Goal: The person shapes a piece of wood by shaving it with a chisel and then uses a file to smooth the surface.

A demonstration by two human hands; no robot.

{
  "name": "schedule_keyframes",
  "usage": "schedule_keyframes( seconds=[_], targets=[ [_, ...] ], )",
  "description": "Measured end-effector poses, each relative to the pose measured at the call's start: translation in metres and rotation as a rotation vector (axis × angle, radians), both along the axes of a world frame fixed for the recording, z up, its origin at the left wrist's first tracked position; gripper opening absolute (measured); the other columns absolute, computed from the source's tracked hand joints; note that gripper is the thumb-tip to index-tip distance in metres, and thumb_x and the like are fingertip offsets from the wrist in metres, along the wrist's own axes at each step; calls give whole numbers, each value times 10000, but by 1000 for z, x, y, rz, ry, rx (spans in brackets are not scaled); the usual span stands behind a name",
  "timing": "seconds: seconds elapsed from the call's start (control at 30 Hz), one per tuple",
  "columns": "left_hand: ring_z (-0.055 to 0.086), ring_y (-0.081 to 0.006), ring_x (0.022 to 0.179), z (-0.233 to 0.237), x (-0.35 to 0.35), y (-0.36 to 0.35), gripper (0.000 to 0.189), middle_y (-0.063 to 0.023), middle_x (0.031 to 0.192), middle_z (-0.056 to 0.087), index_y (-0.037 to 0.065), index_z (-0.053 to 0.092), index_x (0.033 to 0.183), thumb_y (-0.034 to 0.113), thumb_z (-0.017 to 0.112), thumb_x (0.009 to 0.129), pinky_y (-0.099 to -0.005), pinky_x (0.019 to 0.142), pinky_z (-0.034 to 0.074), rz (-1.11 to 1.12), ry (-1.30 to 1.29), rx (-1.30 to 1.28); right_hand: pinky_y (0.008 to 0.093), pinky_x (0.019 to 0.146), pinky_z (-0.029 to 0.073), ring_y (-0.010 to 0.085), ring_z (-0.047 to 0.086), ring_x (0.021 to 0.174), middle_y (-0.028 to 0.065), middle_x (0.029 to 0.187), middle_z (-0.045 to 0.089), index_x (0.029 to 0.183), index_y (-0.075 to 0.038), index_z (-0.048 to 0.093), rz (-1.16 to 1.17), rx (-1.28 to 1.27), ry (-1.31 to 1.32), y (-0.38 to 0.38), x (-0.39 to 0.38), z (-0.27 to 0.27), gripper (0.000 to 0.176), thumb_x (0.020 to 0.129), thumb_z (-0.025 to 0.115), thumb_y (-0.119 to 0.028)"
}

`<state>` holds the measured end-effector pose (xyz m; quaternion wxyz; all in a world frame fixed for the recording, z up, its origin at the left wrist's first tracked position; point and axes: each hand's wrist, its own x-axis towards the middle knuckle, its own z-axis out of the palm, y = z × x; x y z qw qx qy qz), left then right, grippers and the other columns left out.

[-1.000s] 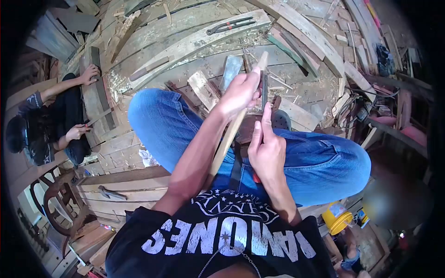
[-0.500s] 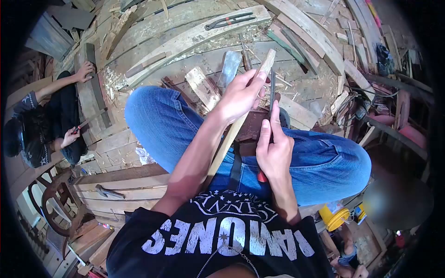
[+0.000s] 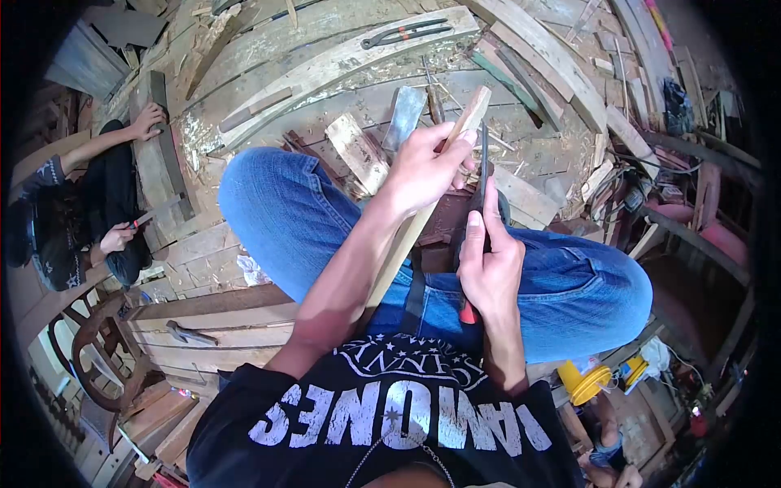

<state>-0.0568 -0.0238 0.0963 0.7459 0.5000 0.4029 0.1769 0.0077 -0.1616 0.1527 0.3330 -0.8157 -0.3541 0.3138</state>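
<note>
My left hand (image 3: 427,171) is closed round a long, pale wooden strip (image 3: 399,244) that slants up from my lap, its upper end sticking out past my fingers. In my right hand (image 3: 492,264) is a knife (image 3: 484,163) with a dark blade and a red handle end. The blade points upward, just right of the strip's upper part; whether they touch I cannot tell. Below the hands lies a dark brown block (image 3: 435,232) between my legs, partly covered by the strip.
Pincers (image 3: 404,33) lie on a curved plank (image 3: 325,69) ahead. At the left a person (image 3: 77,203) holds a blade beside a dark beam (image 3: 163,154). A hammer (image 3: 192,334) rests on planks. A yellow bucket (image 3: 584,381) stands at lower right.
My right hand and the knife have shifted slightly right. The co-worker's blade at the left has moved a little. A dark blurred shape at the lower right is gone.
</note>
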Motion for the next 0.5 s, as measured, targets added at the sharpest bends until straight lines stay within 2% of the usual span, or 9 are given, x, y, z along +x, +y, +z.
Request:
schedule_keyframes(
  seconds=[0.07, 0.13, 0.27, 0.33, 0.43, 0.5],
  targets=[
    [570, -96, 524, 3, 0, 1, 308, -40, 706, 632, 3, 634, 977, 290, 521, 981, -276, 494, 463, -6, 20, 10, 366, 442, 433, 261, 574, 418, 176, 517, 514, 1399, -46, 454, 2, -9, -8, 0, 0, 0, 452, 959, 522, -123],
    [519, -79, 540, 9, -1, 2, 306, -19, 740, 588, -8, 624, 1038, 260, 479, 1008, -228, 498, 425, -48, 78, -3, 364, 443, 434, 257, 576, 420, 167, 513, 511, 1405, -52, 448, 18, 17, -23, 0, -1, -2, 458, 958, 521, -122],
    [490, -77, 505, 16, -2, 2, 334, -3, 683, 536, -4, 592, 989, 291, 439, 1022, -233, 465, 396, -72, 138, 32, 360, 444, 436, 261, 581, 425, 160, 511, 510, 1410, -49, 440, -3, 48, 0, -1, -5, -6, 465, 957, 515, -119],
    [441, -79, 469, 17, -2, 2, 367, 11, 637, 466, 0, 566, 994, 327, 401, 1033, -236, 438, 357, -45, 34, -61, 256, 452, 406, 53, 478, 468, -7, 511, 498, 1445, -72, 397, 15, 71, -12, -1, -6, -7, 472, 986, 489, -131],
    [387, -80, 448, 22, -6, 8, 399, 20, 621, 415, 13, 544, 980, 365, 366, 1040, -236, 422, 318, -56, -69, -217, 271, 456, 415, 68, 485, 460, 35, 508, 506, 1440, -62, 405, 26, 79, -33, 0, -9, -2, 476, 976, 495, -120],
    [378, -80, 448, 22, -7, 9, 408, 21, 619, 406, 22, 536, 960, 380, 358, 1040, -235, 420, 311, -56, -79, -227, 282, 459, 419, 78, 489, 455, 62, 512, 508, 1435, -55, 411, 49, 95, -66, 1, -11, 1, 477, 970, 498, -114]
  ],
)
